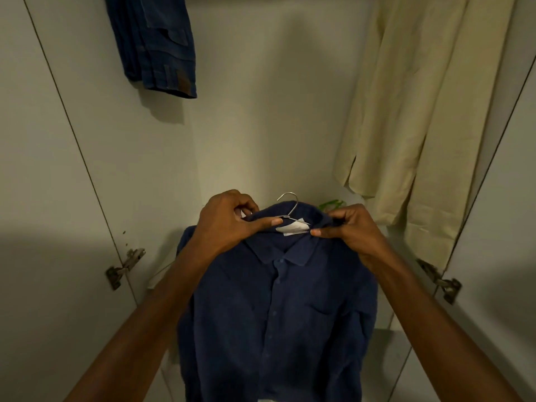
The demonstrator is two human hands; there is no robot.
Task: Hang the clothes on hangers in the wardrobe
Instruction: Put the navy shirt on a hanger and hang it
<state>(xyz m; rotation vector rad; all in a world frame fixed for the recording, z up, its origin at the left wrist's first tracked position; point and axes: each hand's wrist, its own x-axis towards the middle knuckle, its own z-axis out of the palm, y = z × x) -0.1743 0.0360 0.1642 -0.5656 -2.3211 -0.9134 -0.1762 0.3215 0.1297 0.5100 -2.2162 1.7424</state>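
Note:
A dark navy button-up shirt (275,314) hangs in front of me, low in the open wardrobe. A metal hanger hook (290,204) sticks up out of its collar, above a white neck label. My left hand (229,221) pinches the left side of the collar, thumb and fingers curled round the fabric. My right hand (348,227) pinches the right side of the collar. The rest of the hanger is hidden inside the shirt.
Blue jeans (156,44) hang at the upper left. A cream garment (420,111) hangs at the right. Something green (332,203) shows behind the collar. The wardrobe's back wall (275,111) lies between the two garments. Door hinges (124,266) sit on both sides.

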